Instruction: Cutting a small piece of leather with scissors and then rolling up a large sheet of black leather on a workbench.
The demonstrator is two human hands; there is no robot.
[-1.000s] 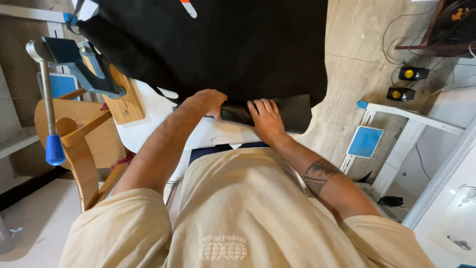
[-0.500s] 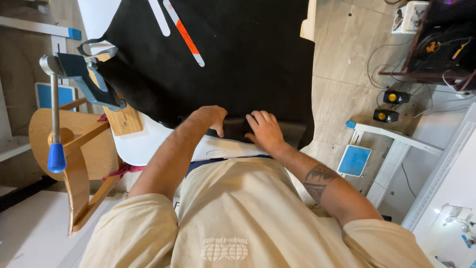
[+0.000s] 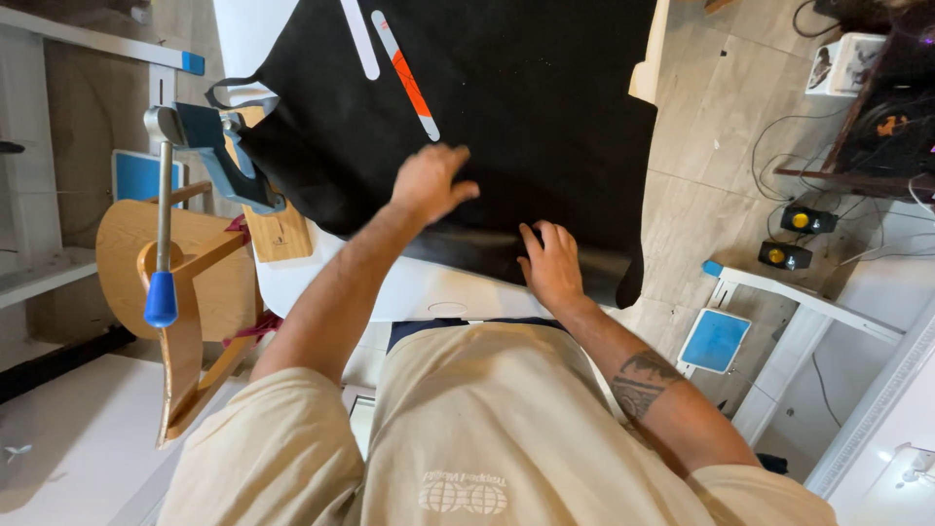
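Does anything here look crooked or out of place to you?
Mostly tidy. The black sheet lies askew, its right corner hanging off the white table. Its near edge is folded up under the right hand. The left hand rests flat on it.

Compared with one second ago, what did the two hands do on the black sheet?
The left hand left the near edge and slid farther out over the black sheet, fingers spread. The right hand stayed pressed flat near that edge. The clamp still grips the sheet's left side; nothing was picked up.
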